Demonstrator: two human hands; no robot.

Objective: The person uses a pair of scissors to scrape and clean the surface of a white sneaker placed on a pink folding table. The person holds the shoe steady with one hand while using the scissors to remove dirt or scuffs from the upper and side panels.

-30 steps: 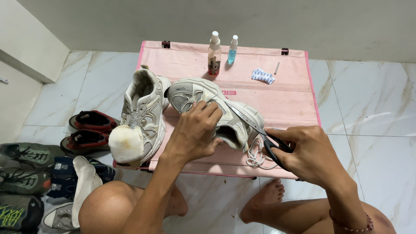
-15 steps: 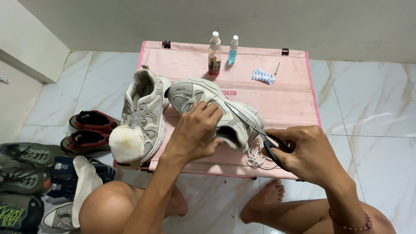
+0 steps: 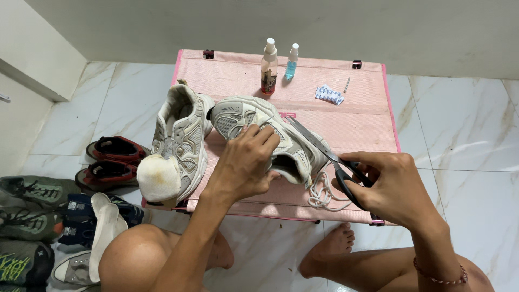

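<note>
Two worn white sneakers lie on a low pink table [image 3: 357,116]. My left hand [image 3: 246,162] presses down on the laced top of the right sneaker [image 3: 238,116]. My right hand [image 3: 392,186] holds black-handled scissors [image 3: 319,146], their blades pointing up-left along that sneaker's side. A loose white shoelace [image 3: 321,192] lies coiled by the sneaker's heel, under the scissors. The left sneaker [image 3: 178,140] rests on its own, its yellowed toe hanging over the table's near edge.
Two small spray bottles [image 3: 268,67] [image 3: 292,60] stand at the table's far edge, with a small blue-white packet [image 3: 330,94] and a nail [image 3: 346,85] to their right. Several other shoes [image 3: 111,159] lie on the marble floor at left. My bare legs and foot are under the table's near side.
</note>
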